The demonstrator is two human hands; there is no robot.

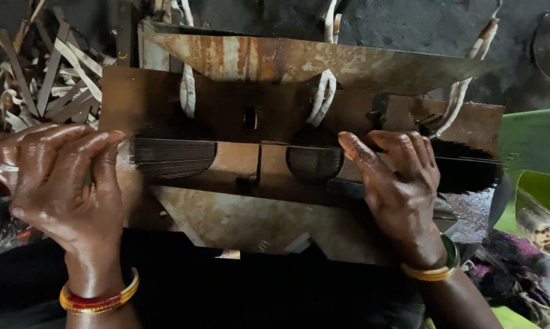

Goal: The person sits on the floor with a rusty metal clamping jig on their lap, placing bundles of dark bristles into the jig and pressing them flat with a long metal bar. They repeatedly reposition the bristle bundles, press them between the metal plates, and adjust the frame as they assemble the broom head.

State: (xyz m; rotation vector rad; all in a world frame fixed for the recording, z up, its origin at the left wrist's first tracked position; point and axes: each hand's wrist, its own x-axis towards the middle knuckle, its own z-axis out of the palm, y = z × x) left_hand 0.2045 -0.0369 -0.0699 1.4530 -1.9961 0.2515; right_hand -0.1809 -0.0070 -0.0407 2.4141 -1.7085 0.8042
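A bundle of thin dark sticks [172, 157] lies across the middle of the frame in a rusty metal jig [299, 61], showing through its two half-round cut-outs and fanning out at the right edge. The left hand [58, 183], at centre left, has fingers curled closed, pinching the bundle's left end. The right hand [400, 183], at centre right, presses down on the sticks with fingers bent. White cords [323, 97] loop over the jig. Wood scraps [49, 73] pile at upper left.
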